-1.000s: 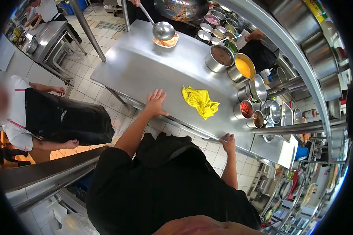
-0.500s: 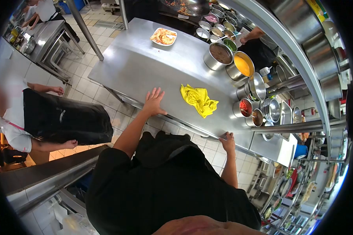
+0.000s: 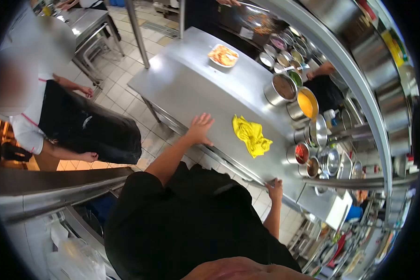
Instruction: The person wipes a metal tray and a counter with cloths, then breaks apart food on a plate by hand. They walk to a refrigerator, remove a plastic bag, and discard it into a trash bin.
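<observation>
Shiny metal surface (image 3: 191, 88) fills the kitchen. Left hand (image 3: 200, 129) lies flat, fingers spread. Right hand (image 3: 275, 188) curls on the edge. Yellow cloth (image 3: 251, 134) sits crumpled between the hands, untouched. Food plate (image 3: 223, 55) waits far beyond.

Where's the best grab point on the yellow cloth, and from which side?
Pinch the yellow cloth at its raised crumpled folds near the middle, coming down from above. It lies loose and bunched on the steel counter, so no flat edge offers itself. The left hand, flat on the counter beside it, looks nearest; the right hand grips the counter's near edge.
</observation>
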`<move>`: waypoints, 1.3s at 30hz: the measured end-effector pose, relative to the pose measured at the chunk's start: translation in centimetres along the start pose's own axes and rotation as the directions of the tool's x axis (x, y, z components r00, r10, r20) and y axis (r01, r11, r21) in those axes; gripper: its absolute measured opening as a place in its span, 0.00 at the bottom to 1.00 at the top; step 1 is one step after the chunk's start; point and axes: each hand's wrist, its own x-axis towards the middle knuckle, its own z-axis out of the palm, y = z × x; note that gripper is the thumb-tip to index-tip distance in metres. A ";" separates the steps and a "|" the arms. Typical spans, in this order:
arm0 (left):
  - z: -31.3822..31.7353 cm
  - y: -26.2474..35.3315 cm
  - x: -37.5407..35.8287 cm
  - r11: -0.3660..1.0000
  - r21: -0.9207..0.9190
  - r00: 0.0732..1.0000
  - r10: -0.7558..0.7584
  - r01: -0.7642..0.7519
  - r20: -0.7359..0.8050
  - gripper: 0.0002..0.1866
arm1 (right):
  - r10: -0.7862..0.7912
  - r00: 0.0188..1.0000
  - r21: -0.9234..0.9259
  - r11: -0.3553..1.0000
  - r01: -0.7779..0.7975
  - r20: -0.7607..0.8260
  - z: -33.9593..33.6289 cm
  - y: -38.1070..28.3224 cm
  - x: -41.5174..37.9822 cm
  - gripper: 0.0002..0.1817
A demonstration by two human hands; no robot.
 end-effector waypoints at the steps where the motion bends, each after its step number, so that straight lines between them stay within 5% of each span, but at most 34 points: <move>1: -0.4 0.1 -0.1 1.000 -0.005 1.000 -0.008 0.008 -0.007 0.62 | -0.020 1.000 -0.001 1.000 0.020 -0.022 0.2 -0.1 0.1 0.39; 8: -0.3 1.0 -0.9 0.999 -0.002 0.997 -0.039 0.039 -0.061 0.61 | -0.006 0.997 0.013 1.000 0.007 -0.075 0.6 0.5 -0.1 0.39; 13: 0.0 3.0 -3.9 0.969 0.046 0.964 -0.238 0.244 -0.115 0.54 | -0.045 0.995 -0.021 0.999 0.043 -0.086 1.3 1.7 0.6 0.38; 14: 0.8 3.1 -4.5 0.966 0.043 0.957 -0.247 0.256 -0.150 0.53 | -0.203 0.940 -0.033 0.979 0.202 -0.274 2.3 2.4 0.7 0.30; 17: 1.8 3.4 -5.6 0.965 0.048 0.947 -0.242 0.257 -0.210 0.49 | -0.008 1.000 0.000 1.000 0.008 -0.019 0.0 0.0 0.0 0.38; 22: 2.1 3.1 -5.7 0.973 0.009 0.948 -0.225 0.232 -0.224 0.48 | -0.066 0.990 -0.082 0.995 0.056 -0.124 1.5 1.8 0.9 0.37; 30: 2.6 0.8 -6.2 0.972 -0.183 0.969 -0.178 0.146 -0.174 0.44 | -0.064 0.997 -0.090 0.994 0.061 -0.035 0.1 0.6 0.3 0.33; 33: 2.5 1.0 -8.1 0.976 -0.075 0.952 -0.214 0.203 -0.218 0.41 | -0.080 0.994 -0.124 0.990 0.070 -0.076 0.7 1.7 0.8 0.33; 36: 5.4 1.2 -11.5 0.941 -0.184 0.890 -0.331 0.285 -0.313 0.37 | -0.067 0.996 -0.138 0.989 0.057 -0.065 0.5 1.7 0.8 0.33; 38: 10.2 0.0 -14.6 0.844 -0.218 0.843 -0.523 0.490 -0.129 0.32 | -0.089 0.993 -0.134 0.988 0.079 -0.077 0.6 1.9 0.4 0.35; 39: 13.1 -1.2 -17.0 0.764 -0.261 0.802 -0.591 0.590 0.086 0.32 | -0.122 0.987 -0.132 0.985 0.108 -0.104 0.9 2.3 0.2 0.37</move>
